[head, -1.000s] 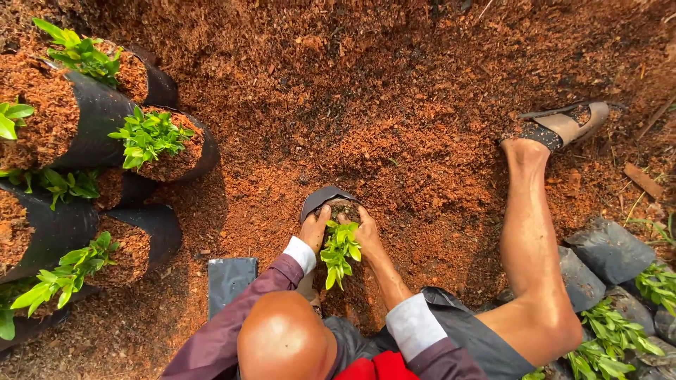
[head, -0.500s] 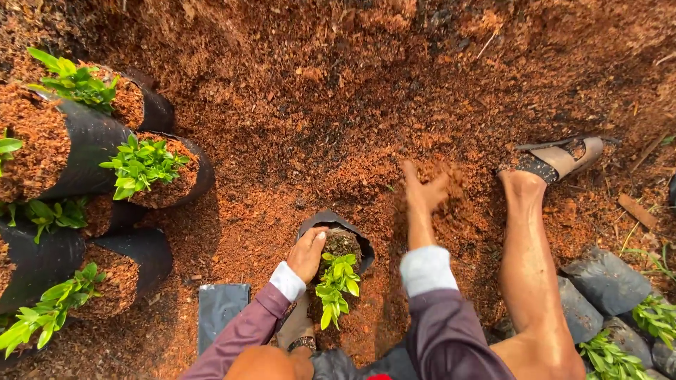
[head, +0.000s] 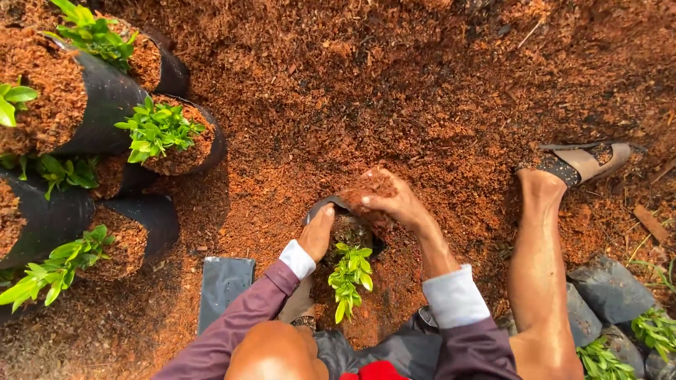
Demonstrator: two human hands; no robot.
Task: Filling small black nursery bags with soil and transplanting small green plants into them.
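Left hand: we see the left hand (head: pixel 316 234) laid flat against the near left rim of the small black plastic grow bag (head: pixel 325 208), fingers held together and pointing up along the bag's side; it steadies the bag rather than gripping anything we can make out.
Right hand: the right hand (head: pixel 395 200) is cupped, fingers curled under a heap of reddish-brown coir-like growing medium (head: pixel 371 186), and sits right over the bag's mouth, touching its far right edge.
Bag: it stands upright between the two hands, part filled with darker soil.
Seedling: the small bright green leafy seedling (head: pixel 350 274) rises from the bag just below both hands, between the two wrists, its leaves leaning toward us.
Ground: the loose reddish-brown medium on the ground (head: pixel 394 84) spreads out beyond the fingertips and to both sides of the hands.
Filled bags: well to the left of the left hand lies a cluster of larger filled black grow bags with green seedlings (head: pixel 158 130), tipped on their sides.
Flat bag: an empty flat black plastic bag (head: pixel 224 285) lies just left of the left forearm.
Leg: right of the right forearm our bare leg (head: pixel 539 281) stretches out, ending in a tan strapped sandal (head: pixel 586 161).
Right corner: more dark bags with seedlings (head: pixel 655 331) sit beyond the leg, far right of the right hand.
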